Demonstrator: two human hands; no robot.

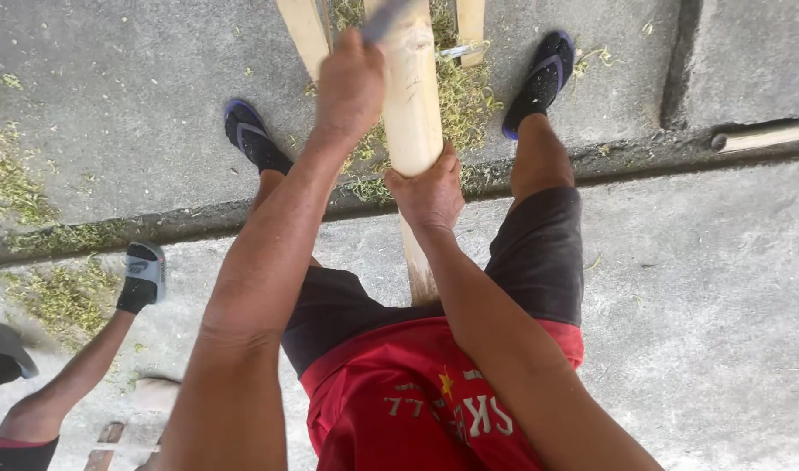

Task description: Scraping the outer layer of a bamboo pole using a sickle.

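- The concrete floor [722, 288] is grey and rough, crossed by a dark step edge; the part beyond the edge lies lower.
- The bamboo pole [414, 105] is the thing in hand: a thick, round, pale tan stem, stripped smooth, with faint lengthwise streaks. It runs from between the person's knees out over the step edge, between the two feet.
- The left hand [350, 87] is shut tight around the handle of a tool, held against the upper left side of the pole.
- The right hand [427, 194] is wrapped around the pole lower down, fingers curled under it, thumb on top.
- The blade [386, 19] of the tool is grey and blurred, so its shape cannot be told.
- Two flat, pale wooden slats [305, 35] lie beside the pole's far end.
- Green shavings [465, 96], thin and stringy, lie heaped around the pole and scattered at the left.
- A black and blue flip-flop [543, 74] is on each foot.
- Another person's leg [85, 366] shows lower left, with a grey slipper.
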